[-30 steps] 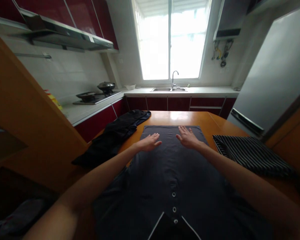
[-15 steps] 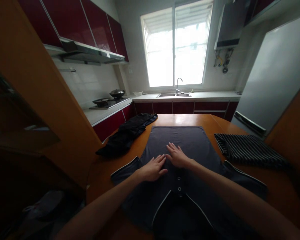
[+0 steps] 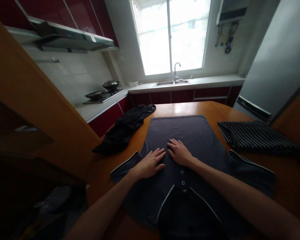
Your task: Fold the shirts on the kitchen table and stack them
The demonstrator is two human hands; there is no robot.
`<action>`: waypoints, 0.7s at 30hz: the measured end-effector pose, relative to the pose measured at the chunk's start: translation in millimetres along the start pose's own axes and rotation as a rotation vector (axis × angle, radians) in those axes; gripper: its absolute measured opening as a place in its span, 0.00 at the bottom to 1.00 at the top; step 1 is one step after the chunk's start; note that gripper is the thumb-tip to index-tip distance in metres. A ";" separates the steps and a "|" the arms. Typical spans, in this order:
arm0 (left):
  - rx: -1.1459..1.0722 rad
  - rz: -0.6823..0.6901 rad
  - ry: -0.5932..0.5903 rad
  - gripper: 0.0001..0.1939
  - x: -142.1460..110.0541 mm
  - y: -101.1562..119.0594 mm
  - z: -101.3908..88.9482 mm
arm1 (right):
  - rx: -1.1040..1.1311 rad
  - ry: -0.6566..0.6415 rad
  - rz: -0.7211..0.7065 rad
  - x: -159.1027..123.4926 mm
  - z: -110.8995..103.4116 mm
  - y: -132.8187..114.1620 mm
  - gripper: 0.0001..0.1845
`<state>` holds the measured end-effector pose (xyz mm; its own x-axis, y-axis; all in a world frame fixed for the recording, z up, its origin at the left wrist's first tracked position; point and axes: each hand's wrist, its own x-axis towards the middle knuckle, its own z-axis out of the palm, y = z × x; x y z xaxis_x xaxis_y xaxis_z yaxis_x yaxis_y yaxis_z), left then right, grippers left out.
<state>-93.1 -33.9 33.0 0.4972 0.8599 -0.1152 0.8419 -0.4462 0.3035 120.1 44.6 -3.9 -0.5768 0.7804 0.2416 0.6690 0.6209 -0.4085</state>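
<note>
A dark grey-blue polo shirt (image 3: 180, 130) lies spread flat on the wooden table (image 3: 187, 108), its collar towards me and its hem at the far side. Light piping edges the collar and both short sleeves, and a few pale buttons run down the placket. My left hand (image 3: 150, 163) rests palm down on the shirt's chest, fingers stretched out. Close beside it, my right hand (image 3: 180, 152) also lies flat on the cloth, fingers spread. A small gap separates the two hands, and neither grips the fabric.
A black crumpled garment (image 3: 125, 128) lies at the table's left. To the right is a folded striped cloth (image 3: 255, 136). Beyond the table stand a counter with a sink (image 3: 165, 83), a stove with pans (image 3: 93, 96), and a fridge (image 3: 270, 63).
The camera view has tilted down slightly. My hands have moved a little apart on the shirt, having nearly touched before. The shirt stays spread in place.
</note>
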 end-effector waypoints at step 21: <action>-0.218 -0.538 0.178 0.27 -54.2 -95.9 -67.3 | -0.038 -0.029 0.013 -1.7 -3.3 0.5 0.25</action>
<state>-214.9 -21.0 73.8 -0.0449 0.9873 -0.1522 0.8935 0.1078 0.4359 123.0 43.8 -1.6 -0.5804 0.7865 0.2109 0.6936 0.6132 -0.3780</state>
